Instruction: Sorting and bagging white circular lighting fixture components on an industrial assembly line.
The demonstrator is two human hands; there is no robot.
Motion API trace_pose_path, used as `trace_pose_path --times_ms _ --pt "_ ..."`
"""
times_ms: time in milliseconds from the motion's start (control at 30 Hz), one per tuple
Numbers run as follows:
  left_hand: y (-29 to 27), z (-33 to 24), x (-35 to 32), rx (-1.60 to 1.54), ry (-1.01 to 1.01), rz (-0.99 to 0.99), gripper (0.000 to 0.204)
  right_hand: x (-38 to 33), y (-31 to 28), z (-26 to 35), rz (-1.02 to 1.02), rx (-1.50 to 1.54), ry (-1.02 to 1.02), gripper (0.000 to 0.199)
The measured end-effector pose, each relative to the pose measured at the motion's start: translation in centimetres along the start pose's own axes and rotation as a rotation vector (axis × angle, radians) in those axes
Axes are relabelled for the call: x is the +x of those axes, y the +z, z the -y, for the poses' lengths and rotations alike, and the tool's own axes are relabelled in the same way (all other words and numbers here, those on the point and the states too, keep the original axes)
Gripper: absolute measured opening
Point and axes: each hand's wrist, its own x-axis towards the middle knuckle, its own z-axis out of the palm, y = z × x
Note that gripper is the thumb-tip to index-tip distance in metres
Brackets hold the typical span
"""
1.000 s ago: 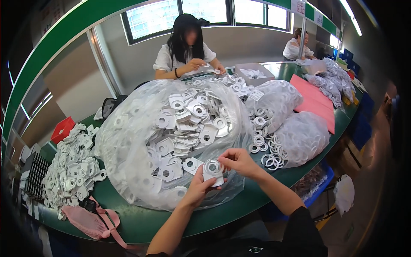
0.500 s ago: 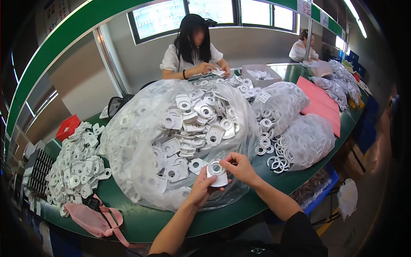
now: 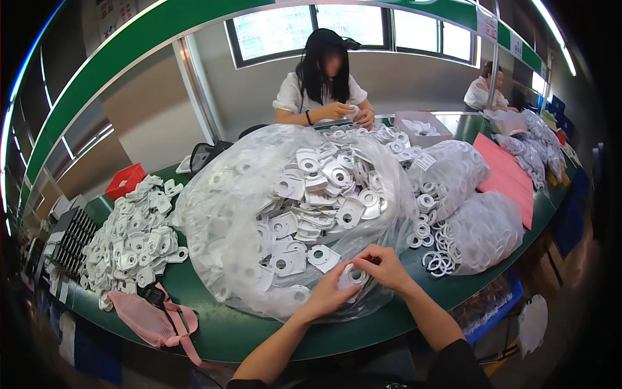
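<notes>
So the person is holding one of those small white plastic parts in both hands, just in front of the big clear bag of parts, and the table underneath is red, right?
Not quite. The head view shows both the left hand and the right hand on a small white plastic part, in front of the big clear bag of parts, but the table is green, not red.

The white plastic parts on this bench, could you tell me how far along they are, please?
Done, it seems: a loose pile lies at the left. In hand: both hands, left hand and right hand, hold one white part. Left: the big clear bag looks full.
</notes>
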Motion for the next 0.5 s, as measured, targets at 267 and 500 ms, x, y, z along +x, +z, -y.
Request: trace_pose_path --times_ms 267,500 --pt "0.3 -0.7 0.2 0.252 0.055 -0.226 0.018 -0.2 -0.6 -0.9 0.177 0.035 0.122 0.013" --pt "0.2 -0.1 0.2 0.408 0.131 -0.313 0.017 -0.2 0.4 -1.0 0.166 -0.133 -0.002 0.013"
